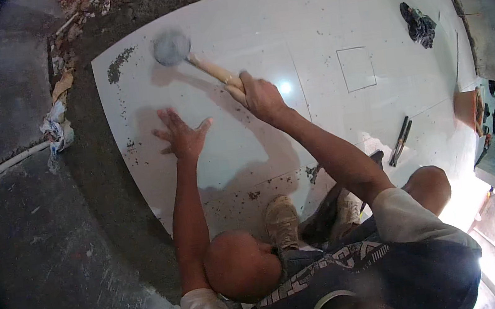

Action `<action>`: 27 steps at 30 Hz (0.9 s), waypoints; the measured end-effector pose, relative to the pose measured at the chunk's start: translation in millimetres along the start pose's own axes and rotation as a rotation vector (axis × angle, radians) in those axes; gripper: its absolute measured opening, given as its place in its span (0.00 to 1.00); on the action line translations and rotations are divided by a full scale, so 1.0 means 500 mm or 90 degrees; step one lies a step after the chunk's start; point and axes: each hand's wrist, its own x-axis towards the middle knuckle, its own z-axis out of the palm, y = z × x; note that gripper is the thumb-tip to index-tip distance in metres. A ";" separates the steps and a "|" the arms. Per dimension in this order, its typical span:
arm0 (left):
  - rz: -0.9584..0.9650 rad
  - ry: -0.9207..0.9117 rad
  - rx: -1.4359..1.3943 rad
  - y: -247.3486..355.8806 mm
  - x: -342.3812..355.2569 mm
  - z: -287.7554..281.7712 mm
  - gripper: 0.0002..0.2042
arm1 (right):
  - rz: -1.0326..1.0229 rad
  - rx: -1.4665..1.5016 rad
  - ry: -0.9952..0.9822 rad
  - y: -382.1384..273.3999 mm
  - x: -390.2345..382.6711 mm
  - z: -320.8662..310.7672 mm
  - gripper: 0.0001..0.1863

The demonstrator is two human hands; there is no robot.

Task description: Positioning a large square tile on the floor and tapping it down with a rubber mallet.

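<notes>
My right hand [262, 97] is wrapped round the wooden handle of a mallet [171, 47]. The mallet's round grey head is slightly blurred and sits over the far left part of a large glossy white tile [225, 29]; whether it touches the surface I cannot tell. My left hand [183, 135] is spread on the same tile, nearer to me than the mallet head, with its fingers apart and holding nothing. Grey mortar crumbs [121, 65] dot the tile along its left side.
Pincers with dark handles [400, 140] lie on the tiles at right, beyond them a crumpled black bag [419, 25]. A square outline [357, 69] marks one tile. Wet mortar [96, 168] borders the left edge, near a pipe [8, 165]. Rubble [96, 2] lies at the back.
</notes>
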 end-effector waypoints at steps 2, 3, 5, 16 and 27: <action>-0.010 -0.009 0.009 0.016 0.005 0.002 0.58 | 0.012 -0.069 -0.019 0.045 0.019 0.013 0.25; -0.017 -0.020 0.014 0.024 0.000 0.003 0.58 | 0.026 -0.136 -0.043 0.057 0.036 0.012 0.26; -0.034 -0.047 0.030 -0.004 -0.012 0.020 0.58 | 0.090 -0.093 -0.084 0.062 0.012 0.039 0.27; -0.019 0.001 -0.088 0.038 0.068 -0.037 0.47 | 0.043 -0.058 -0.093 0.076 -0.019 0.019 0.23; -0.015 -0.018 -0.085 0.028 0.075 -0.057 0.55 | -0.092 0.036 0.030 -0.078 0.086 0.013 0.21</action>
